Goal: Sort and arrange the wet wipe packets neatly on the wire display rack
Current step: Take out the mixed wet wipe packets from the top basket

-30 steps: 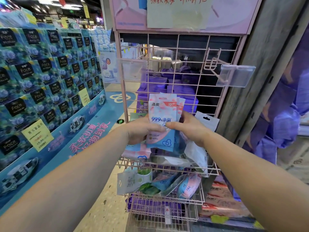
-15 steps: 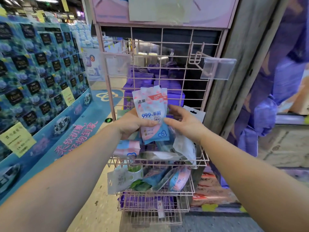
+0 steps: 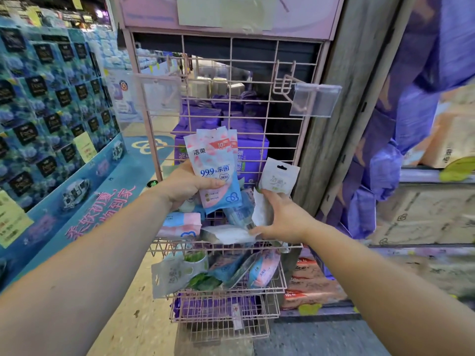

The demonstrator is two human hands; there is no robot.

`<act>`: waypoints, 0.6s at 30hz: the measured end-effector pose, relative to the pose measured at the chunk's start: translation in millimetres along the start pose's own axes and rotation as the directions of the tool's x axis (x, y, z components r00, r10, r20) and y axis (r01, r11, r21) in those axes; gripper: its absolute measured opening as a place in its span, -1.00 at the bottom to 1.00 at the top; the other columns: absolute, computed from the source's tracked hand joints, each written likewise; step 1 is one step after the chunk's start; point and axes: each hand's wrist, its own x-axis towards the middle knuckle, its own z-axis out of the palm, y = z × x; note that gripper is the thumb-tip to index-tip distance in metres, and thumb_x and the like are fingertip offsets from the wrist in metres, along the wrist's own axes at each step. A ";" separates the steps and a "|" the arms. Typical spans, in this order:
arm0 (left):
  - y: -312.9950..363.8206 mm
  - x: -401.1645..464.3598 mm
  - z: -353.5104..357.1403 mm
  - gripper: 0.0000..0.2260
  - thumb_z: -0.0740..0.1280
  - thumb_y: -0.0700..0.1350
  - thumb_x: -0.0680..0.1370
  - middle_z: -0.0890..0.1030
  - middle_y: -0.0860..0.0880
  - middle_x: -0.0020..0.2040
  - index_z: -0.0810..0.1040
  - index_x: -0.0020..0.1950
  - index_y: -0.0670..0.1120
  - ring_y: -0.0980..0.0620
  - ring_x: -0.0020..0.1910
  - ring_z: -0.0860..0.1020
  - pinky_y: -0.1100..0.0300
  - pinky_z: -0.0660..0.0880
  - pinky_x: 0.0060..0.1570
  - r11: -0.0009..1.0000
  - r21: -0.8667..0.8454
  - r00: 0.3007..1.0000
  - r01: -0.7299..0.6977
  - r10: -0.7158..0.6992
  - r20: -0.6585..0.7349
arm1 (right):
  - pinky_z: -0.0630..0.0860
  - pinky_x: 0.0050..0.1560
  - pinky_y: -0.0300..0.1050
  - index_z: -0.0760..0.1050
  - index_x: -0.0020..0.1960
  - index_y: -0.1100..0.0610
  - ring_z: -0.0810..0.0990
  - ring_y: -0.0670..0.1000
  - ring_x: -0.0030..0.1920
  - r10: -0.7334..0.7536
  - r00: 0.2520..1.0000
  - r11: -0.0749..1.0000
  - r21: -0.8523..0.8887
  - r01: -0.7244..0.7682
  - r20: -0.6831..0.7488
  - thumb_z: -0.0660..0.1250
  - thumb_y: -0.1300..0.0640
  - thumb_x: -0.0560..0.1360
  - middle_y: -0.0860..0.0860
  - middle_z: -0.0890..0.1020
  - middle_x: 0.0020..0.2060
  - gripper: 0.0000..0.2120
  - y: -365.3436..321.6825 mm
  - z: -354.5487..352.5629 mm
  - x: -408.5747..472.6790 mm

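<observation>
Wipe packets (image 3: pixel 213 170), pink-blue, a small stack, held upright in L hand (image 3: pixel 185 186), thumb clamped across the front, just above the rack's (image 3: pixel 226 246) top basket. R hand (image 3: pixel 285 219) is down among the loose packs, fingers spread on a white pack (image 3: pixel 262 211); can't tell if it's gripped or only touched. Best bet imo: take matching packs one at a time, square edges w/ the stack, keep labels facing out. In the way: white hang-pack (image 3: pixel 279 177) leaning at back, jumbled packs in lower basket (image 3: pixel 281 283), empty tag holder (image 3: pixel 316 100) overhead.
</observation>
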 end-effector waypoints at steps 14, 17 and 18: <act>-5.3 -9.8 2.5 -0.48 0.53 -0.17 0.22 0.71 0.03 -0.04 0.57 0.17 -0.09 0.06 -0.04 0.67 0.15 0.54 -0.05 0.996 0.068 0.998 0.052 -0.055 0.041 | 0.53 0.09 -0.04 0.53 0.01 0.04 0.64 0.04 0.02 0.274 0.962 0.609 0.776 -0.162 -0.014 0.28 0.28 0.51 0.09 0.66 0.09 -0.83 33.7 -22.1 2.5; -5.2 -10.4 1.1 -0.53 0.52 -0.21 0.30 0.70 0.03 -0.02 0.55 0.19 -0.09 0.09 -0.06 0.67 0.19 0.54 -0.09 0.995 0.079 0.998 0.062 -0.064 0.017 | 0.47 -0.09 -0.17 0.53 0.10 0.04 0.58 -0.04 -0.08 0.251 0.963 0.921 0.331 -0.205 -0.100 0.47 0.07 0.41 -0.07 0.62 -0.06 -0.71 36.5 -21.5 5.3; -4.7 -10.9 0.8 -0.56 0.51 -0.23 0.32 0.70 0.04 -0.04 0.55 0.19 -0.10 0.12 -0.08 0.67 0.21 0.53 -0.11 0.995 0.084 0.998 0.057 -0.059 0.012 | 0.44 -0.15 -0.21 0.54 0.11 0.07 0.56 -0.04 -0.11 0.265 0.949 0.933 0.296 -0.207 -0.172 0.49 0.06 0.40 -0.05 0.61 -0.09 -0.69 35.5 -20.8 6.7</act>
